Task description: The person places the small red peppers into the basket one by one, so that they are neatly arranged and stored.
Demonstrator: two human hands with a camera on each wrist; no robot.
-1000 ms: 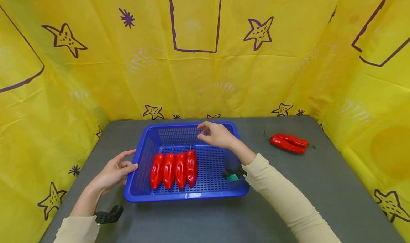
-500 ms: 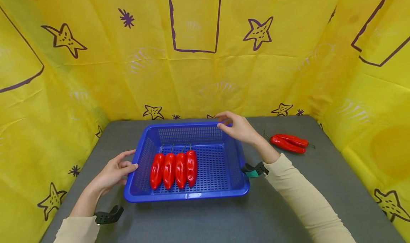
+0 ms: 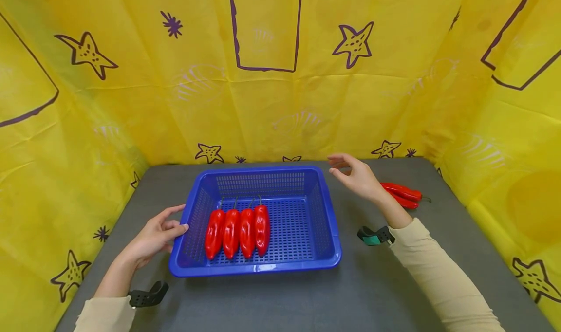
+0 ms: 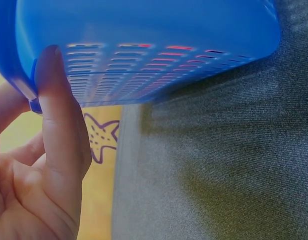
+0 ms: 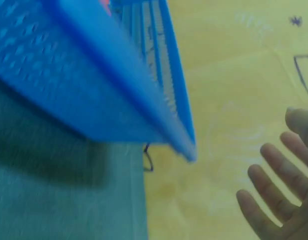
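A blue plastic basket [image 3: 291, 264] with slotted walls stands on the grey table. Inside it, several red chili peppers [image 3: 262, 230] lie side by side on the left half, stems toward the back. My left hand [image 3: 155, 233] grips the basket's left rim; the left wrist view shows the fingers [image 4: 56, 115] at that edge. Past the basket's right rim, my right hand [image 3: 356, 177] is in the air with relaxed fingers and nothing in them. Two more red chili peppers [image 3: 404, 192] lie on the table at the right, partly hidden by the right forearm.
The grey table [image 3: 271, 307] is enclosed at the back and sides by a yellow cloth [image 3: 280, 108] with printed starfish. Black straps [image 3: 149, 295] are worn on both wrists.
My right hand has moved right, from above the basket to beyond its right rim, and now covers part of the two loose peppers. The left hand and basket have stayed put.
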